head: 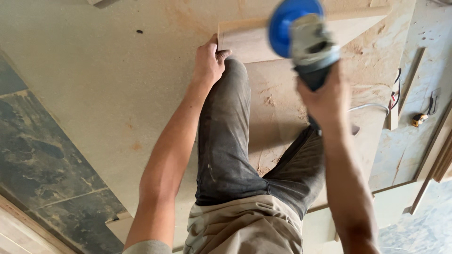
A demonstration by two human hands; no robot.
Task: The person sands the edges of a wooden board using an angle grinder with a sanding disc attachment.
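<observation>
Left hand (208,61) grips the wooden board (254,42); right hand (325,96) holds a blue-disc angle grinder (301,35) above it

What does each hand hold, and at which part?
Right hand grips the grey power grinder with blue disc by its rear body. Left hand holds the light wooden board at its left edge.

Both arms are bare from the upper arm down to the hands, with no gloves, watch or rings to be seen. Well back from the left hand (208,61), at the shoulder, a short sleeve (149,247) of pale grey-green cloth shows. Between the two arms, the trousers (226,141) are dark grey, faded and streaked with pale dust, with scuffs on the thigh and a seam at the crotch. Behind the right hand (329,96), nearer the body, hangs the crumpled hem of a light beige shirt (245,226).
</observation>
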